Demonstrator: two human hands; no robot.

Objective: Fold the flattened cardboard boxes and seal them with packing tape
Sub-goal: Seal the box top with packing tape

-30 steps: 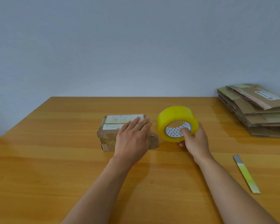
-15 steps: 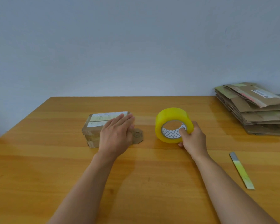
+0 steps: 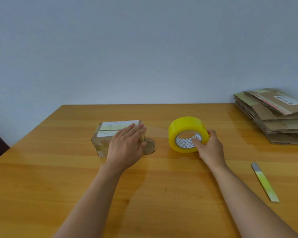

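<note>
We press our left hand, fingers straight, flat on the small box at the middle of the table. Right of the box, our right hand grips the tape roll, fingers curled into its core. A clear strip of tape runs from roll to box; flattened boxes are stacked far right of it.
</note>
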